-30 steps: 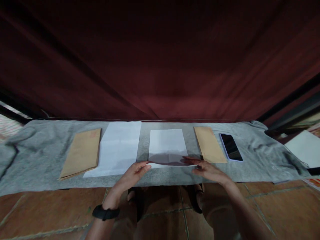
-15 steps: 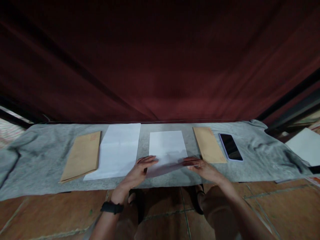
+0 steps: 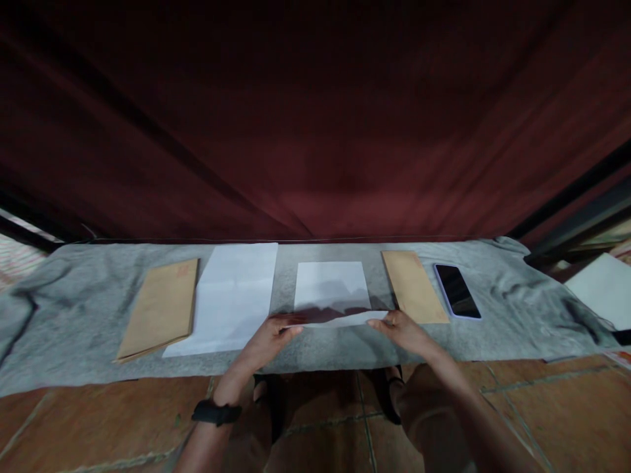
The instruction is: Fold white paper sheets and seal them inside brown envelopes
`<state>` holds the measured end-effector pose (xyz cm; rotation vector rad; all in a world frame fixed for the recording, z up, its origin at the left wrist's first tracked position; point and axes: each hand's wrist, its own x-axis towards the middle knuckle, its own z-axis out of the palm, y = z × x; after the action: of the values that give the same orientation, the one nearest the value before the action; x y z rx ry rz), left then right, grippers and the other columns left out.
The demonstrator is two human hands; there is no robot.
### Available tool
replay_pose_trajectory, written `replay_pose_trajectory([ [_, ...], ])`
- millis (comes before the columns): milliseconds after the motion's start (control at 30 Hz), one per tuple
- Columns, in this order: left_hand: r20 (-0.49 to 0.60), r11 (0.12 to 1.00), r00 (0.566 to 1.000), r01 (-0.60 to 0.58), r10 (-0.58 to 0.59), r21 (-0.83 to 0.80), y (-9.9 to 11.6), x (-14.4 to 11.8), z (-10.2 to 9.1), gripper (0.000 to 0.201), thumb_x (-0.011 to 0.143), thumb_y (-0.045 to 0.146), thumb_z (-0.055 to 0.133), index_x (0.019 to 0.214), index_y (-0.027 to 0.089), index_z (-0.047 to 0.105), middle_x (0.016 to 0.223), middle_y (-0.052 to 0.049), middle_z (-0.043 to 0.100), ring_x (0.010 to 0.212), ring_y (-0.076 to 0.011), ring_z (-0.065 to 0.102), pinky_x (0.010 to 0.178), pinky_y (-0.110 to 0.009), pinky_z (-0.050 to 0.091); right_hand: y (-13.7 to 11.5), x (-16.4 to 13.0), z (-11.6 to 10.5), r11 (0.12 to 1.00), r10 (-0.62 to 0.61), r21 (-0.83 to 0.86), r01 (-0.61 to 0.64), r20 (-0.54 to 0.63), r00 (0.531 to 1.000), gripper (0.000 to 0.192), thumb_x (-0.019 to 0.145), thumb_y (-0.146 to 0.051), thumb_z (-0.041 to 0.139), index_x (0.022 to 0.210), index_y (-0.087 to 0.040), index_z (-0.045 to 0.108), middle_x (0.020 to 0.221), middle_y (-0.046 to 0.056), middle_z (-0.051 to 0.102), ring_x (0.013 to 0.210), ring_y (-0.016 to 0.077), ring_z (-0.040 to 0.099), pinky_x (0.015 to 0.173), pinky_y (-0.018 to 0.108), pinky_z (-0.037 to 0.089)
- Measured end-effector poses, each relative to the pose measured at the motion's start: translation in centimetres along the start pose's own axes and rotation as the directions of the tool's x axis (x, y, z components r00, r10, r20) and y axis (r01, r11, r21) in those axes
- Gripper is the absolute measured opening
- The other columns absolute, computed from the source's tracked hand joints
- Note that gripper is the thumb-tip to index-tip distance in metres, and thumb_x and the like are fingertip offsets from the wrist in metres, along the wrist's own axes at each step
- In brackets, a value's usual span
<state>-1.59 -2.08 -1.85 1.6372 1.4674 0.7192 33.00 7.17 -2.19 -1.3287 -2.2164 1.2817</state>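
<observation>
A white sheet of paper (image 3: 331,282) lies in front of me on the grey cloth, its near end lifted and bent up. My left hand (image 3: 276,334) pinches the left side of that raised end, thumb toward me. On the right side, my right hand (image 3: 397,328) grips the same end between thumb and fingers. The lifted part throws a shadow on the flat part behind it. To the left lie larger white sheets (image 3: 239,289). A brown envelope (image 3: 414,286) rests just beyond my right hand.
Several stacked brown envelopes (image 3: 160,305) overlap the white sheets at the left. A phone (image 3: 457,291) in a light purple case lies right of the single envelope. Grey cloth (image 3: 522,295) covers the narrow surface, and a dark red curtain (image 3: 315,144) hangs behind it.
Both hands have raised the paper's near end and turned it up, so its edge now stands between them. My fingers have closed more tightly on its two sides.
</observation>
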Motion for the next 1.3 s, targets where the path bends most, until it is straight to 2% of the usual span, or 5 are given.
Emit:
replay_pose_trajectory([
  [233, -0.075, 0.997, 0.997, -0.02, 0.014, -0.077, 0.9, 1.1, 0.0, 0.037, 0.078, 0.046, 0.073, 0.103, 0.021, 0.079, 0.13, -0.01, 0.07, 0.122, -0.0292, 0.06, 0.107, -0.044, 0.046, -0.3, 1.1, 0.1, 0.992, -0.029, 0.121, 0.033, -0.042, 0.999, 0.04, 0.088, -0.053, 0.057, 0.1, -0.021, 0.079, 0.102, 0.005, 0.079, 0.096, 0.0299, 0.07, 0.087, 0.043, 0.054],
  [433, -0.096, 0.975, 0.978, 0.171, -0.185, -0.14, 1.2, 1.3, 0.4, 0.043, 0.085, 0.055, 0.06, 0.091, 0.016, 0.078, 0.095, -0.006, 0.077, 0.09, -0.0257, 0.067, 0.082, -0.035, 0.052, 0.6, 2.3, 0.3, 0.971, 0.049, 0.236, -0.031, -0.069, 0.996, 0.042, 0.084, -0.055, 0.059, 0.093, -0.019, 0.079, 0.091, 0.003, 0.078, 0.089, 0.0276, 0.069, 0.081, 0.039, 0.054],
  [700, -0.054, 0.93, 0.955, 0.27, -0.292, -0.25, 1.4, 1.2, 0.0, 0.051, 0.078, 0.065, 0.061, 0.073, 0.016, 0.073, 0.065, 0.0, 0.063, 0.069, -0.018, 0.056, 0.064, -0.026, 0.042, 1.6, 3.1, 0.8, 0.965, 0.113, 0.245, -0.098, -0.049, 0.992, 0.038, 0.082, -0.051, 0.06, 0.09, -0.017, 0.077, 0.082, 0.003, 0.075, 0.075, 0.0199, 0.064, 0.068, 0.029, 0.048],
  [967, -0.394, 0.977, 0.899, 0.213, -0.192, 0.011, 0.8, 2.8, 2.1, 0.037, 0.088, 0.044, 0.05, 0.06, 0.021, 0.053, 0.056, 0.004, 0.044, 0.059, -0.0133, 0.045, 0.058, -0.025, 0.034, 0.9, 3.9, 1.6, 0.978, 0.158, 0.172, -0.122, -0.212, 0.964, 0.032, 0.083, -0.045, 0.057, 0.078, -0.018, 0.073, 0.065, 0.002, 0.068, 0.064, 0.0184, 0.059, 0.056, 0.026, 0.041],
  [1300, -0.483, 0.819, 0.827, 0.474, -0.288, 0.322, 2.0, 4.5, 3.0, 0.025, 0.098, 0.029, 0.048, 0.084, 0.018, 0.067, 0.078, -0.006, 0.072, 0.071, -0.0181, 0.065, 0.066, -0.027, 0.039, -0.4, 5.7, 2.5, 0.899, 0.21, -0.307, -0.312, -0.324, 0.923, 0.029, 0.096, -0.039, 0.049, 0.089, -0.021, 0.071, 0.083, 0.005, 0.074, 0.081, 0.0196, 0.068, 0.065, 0.024, 0.04],
])
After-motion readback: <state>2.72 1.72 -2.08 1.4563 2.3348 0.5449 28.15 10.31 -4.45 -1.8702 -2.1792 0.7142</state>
